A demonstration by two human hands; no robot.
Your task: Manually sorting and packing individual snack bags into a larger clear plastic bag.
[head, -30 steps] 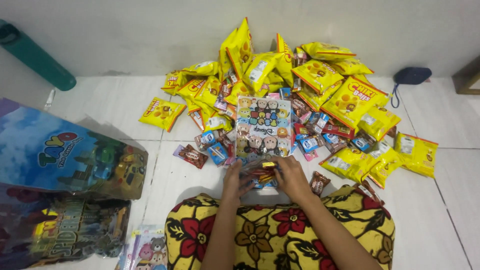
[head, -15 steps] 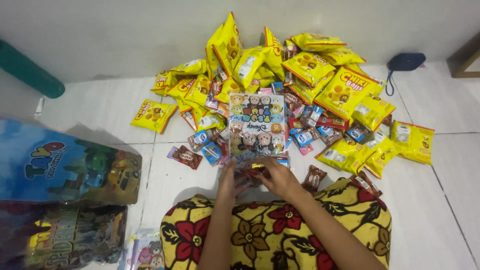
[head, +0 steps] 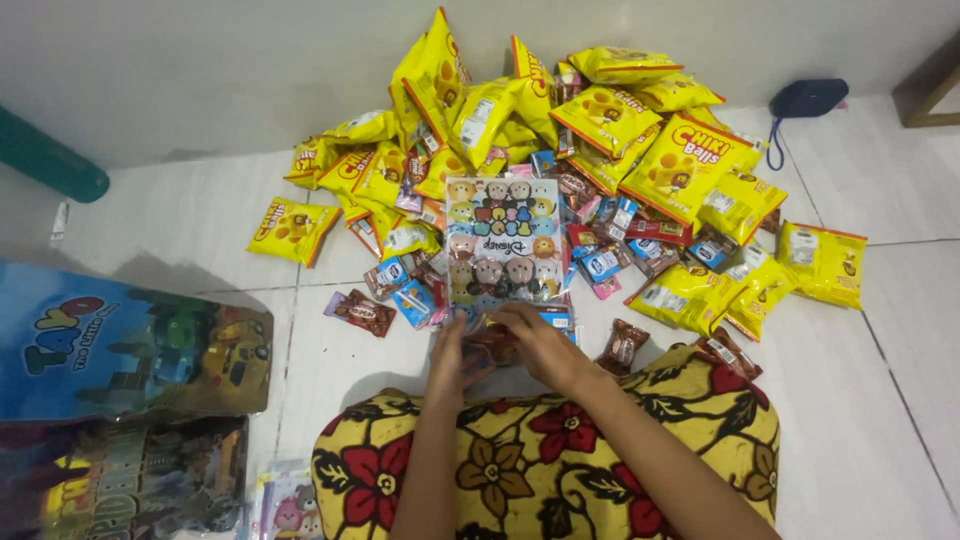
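I see both hands low in the head view, meeting at the bottom edge of a clear gift bag (head: 505, 245) printed with cartoon animal faces: the left hand (head: 450, 360) has its fingers curled around a small dark wrapper at the bag's mouth, and the right hand (head: 545, 345) lies over the same spot with fingers bent, pinching the bag's lower rim; how tightly either grips I cannot tell, since the fingertips are partly covered by one another. The bag lies flat on the white tiled floor (head: 880, 420), just in front of my lap, which is draped in a yellow cloth with red flowers (head: 540, 460). Around the bag small snack sachets (head: 605, 265) in blue, red and brown are scattered, one brown wrapper (head: 360, 313) lying alone to the left. Beyond them a heap of yellow snack packets (head: 680, 165) rises against the wall, with one yellow packet (head: 292, 228) apart at the left. At the far left lie large printed toy bags (head: 120, 350), and a dark blue pouch (head: 808, 97) sits at the upper right
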